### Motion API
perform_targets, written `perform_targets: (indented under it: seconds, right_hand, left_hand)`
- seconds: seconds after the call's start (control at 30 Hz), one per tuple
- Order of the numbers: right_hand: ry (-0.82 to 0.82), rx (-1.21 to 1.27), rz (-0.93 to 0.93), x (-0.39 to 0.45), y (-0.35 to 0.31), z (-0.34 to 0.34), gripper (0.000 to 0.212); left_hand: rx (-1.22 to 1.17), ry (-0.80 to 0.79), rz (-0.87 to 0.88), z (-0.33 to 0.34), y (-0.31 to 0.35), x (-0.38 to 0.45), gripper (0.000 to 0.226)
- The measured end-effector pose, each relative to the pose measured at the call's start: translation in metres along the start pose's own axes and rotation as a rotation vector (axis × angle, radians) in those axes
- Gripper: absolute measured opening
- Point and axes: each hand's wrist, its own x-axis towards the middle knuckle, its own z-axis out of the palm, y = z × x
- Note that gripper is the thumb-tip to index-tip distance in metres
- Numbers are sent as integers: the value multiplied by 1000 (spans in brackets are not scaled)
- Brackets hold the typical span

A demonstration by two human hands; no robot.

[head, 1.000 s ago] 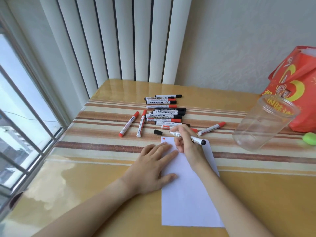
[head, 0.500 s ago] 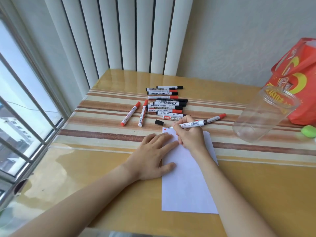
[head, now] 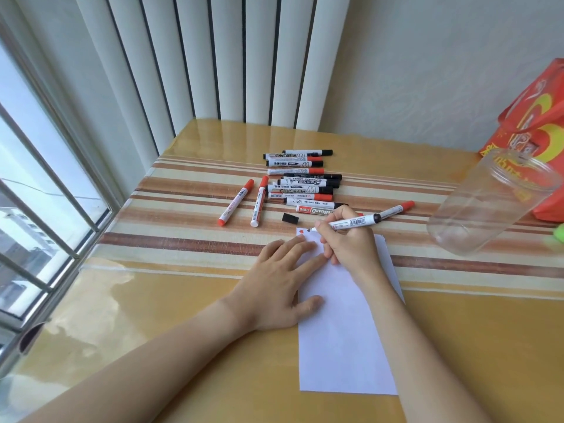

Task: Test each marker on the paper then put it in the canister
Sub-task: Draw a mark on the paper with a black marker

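Note:
A white sheet of paper (head: 341,346) lies on the table in front of me, with a small red mark at its top left corner. My left hand (head: 280,285) rests flat on the paper's left edge, fingers spread. My right hand (head: 351,242) grips an uncapped black marker (head: 351,222), its tip touching the top of the paper next to the red mark. Its black cap (head: 290,218) lies just left of the tip. A pile of red and black markers (head: 302,184) lies beyond the paper. The clear plastic canister (head: 491,203) stands tilted-looking at the right, with nothing inside.
Two red markers (head: 244,203) lie apart left of the pile, and another red marker (head: 396,209) lies right of my hand. A red bag (head: 537,123) stands behind the canister. A green object (head: 560,233) sits at the right edge. A window and blinds border the table (head: 152,300).
My right hand has turned the marker so its back end points right and brought the tip down onto the paper's top edge. The view has shifted slightly; my left hand stays on the paper.

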Motion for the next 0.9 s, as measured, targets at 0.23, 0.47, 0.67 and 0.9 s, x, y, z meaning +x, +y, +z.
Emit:
perform_targets:
  seconds: [0.23,0.47,0.67,0.9]
  right_hand:
    - [10,-33,7,1,0,3,18]
    - [14,-34,9,1,1,3,20]
    - [14,-46,-2,2,2,3,22]
    - [36,-44,8,1,1,3,22]
  left_hand:
    - [-6,0,-5,-1,1,1,73]
    - [-1,-12,-8,-3,2,2,73]
    - [12,-24,-5,-6,2,4,74]
    - [9,-37,-12,-7,2,4,75]
